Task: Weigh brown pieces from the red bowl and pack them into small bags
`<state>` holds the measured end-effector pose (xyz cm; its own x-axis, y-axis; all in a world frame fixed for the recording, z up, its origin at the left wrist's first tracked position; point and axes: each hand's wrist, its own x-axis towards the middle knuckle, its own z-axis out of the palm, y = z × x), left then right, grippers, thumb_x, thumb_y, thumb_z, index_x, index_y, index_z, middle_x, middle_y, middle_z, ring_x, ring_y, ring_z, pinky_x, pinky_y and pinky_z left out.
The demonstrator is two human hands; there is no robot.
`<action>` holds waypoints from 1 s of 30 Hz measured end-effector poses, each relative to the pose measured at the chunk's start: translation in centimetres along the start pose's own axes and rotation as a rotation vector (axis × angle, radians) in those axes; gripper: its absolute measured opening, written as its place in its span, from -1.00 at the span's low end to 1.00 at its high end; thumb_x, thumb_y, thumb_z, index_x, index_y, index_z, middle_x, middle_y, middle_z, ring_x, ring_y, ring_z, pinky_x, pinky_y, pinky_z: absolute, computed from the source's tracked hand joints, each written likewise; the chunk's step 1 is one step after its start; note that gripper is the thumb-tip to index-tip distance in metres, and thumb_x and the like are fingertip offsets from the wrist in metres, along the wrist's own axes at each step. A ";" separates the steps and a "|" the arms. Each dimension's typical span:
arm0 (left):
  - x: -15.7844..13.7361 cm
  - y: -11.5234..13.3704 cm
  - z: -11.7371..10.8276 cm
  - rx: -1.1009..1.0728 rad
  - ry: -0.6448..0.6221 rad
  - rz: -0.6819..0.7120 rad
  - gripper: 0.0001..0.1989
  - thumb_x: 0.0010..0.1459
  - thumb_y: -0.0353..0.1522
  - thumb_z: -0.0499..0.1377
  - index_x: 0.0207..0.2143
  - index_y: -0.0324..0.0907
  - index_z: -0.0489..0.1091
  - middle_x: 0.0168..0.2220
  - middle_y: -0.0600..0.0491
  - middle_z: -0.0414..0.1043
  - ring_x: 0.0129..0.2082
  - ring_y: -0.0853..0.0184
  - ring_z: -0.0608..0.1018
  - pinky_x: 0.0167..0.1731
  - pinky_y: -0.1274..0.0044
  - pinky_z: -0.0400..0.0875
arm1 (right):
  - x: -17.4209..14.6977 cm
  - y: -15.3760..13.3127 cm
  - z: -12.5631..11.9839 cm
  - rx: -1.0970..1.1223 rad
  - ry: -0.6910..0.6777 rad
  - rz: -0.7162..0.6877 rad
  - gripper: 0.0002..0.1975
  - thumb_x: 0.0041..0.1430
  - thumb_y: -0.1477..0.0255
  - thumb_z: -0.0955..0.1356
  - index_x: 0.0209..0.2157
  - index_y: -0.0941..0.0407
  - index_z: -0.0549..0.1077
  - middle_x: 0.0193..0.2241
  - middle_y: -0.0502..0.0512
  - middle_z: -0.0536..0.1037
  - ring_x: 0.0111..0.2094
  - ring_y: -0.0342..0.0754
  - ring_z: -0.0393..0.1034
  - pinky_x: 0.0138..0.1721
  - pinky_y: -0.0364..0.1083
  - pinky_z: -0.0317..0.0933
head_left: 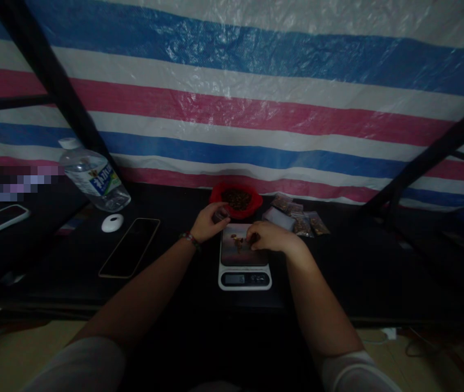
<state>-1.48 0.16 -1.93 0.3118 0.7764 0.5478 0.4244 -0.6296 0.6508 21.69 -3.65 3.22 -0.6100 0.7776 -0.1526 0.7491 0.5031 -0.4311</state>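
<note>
A white digital kitchen scale (245, 269) lies in front of me, its display lit, with a few dried brown pieces (238, 242) on its dark plate. Over the plate's right side, my right hand (270, 237) has its fingers closed in a pinch on some of these dark pieces. My left hand (209, 222), a beaded bracelet at the wrist, holds a small clear plastic bag (220, 214) at the plate's upper left corner. Just behind that hand stands a red bowl (256, 202) containing many brown bits. The dim light hides fine detail.
Several small filled bags (302, 224) lie right of the bowl, beside an unfilled-looking stack of clear bags (278, 218). To the left are a phone (130, 247), a white oval case (112, 222) and a plastic bottle (95, 177). Striped sheeting (232, 125) hangs behind; dark posts (58, 76) slant at both sides.
</note>
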 end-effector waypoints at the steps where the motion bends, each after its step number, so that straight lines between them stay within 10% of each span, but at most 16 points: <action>1: 0.0 0.0 0.0 -0.001 -0.008 0.004 -0.56 0.06 -0.26 0.19 0.01 -0.19 0.31 -0.26 0.00 0.47 -0.26 0.28 0.51 -0.21 0.42 0.42 | 0.1 0.0 0.1 0.005 -0.009 0.001 -0.77 -0.15 0.57 0.41 -0.35 0.10 0.56 -0.36 0.03 0.55 -0.35 -0.10 0.42 -0.36 -0.19 0.21; 19: 0.0 0.9 -0.1 0.090 -0.181 0.134 -0.47 0.00 -0.22 0.24 0.03 -0.19 0.30 -0.12 -0.08 0.45 -0.12 0.17 0.49 -0.09 0.34 0.37 | 2.4 -2.3 -0.1 0.094 0.529 -0.083 -0.80 0.09 0.57 0.34 -0.23 0.11 0.53 -0.26 0.09 0.57 -0.22 -0.07 0.43 -0.15 -0.10 0.24; 30: -0.1 0.5 0.3 0.078 -0.148 0.144 -0.57 -0.05 -0.30 0.24 -0.08 -0.21 0.33 -0.15 -0.06 0.44 -0.15 0.20 0.49 -0.13 0.39 0.38 | 4.0 -4.4 0.3 0.149 0.554 -0.201 -0.70 0.01 0.65 0.35 -0.19 0.14 0.47 -0.19 0.13 0.46 -0.12 -0.06 0.34 -0.05 -0.06 0.23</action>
<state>-1.03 -0.17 -1.83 0.4932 0.6780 0.5450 0.4291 -0.7346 0.5255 15.90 -2.86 4.19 -0.4804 0.7738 0.4128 0.5648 0.6330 -0.5295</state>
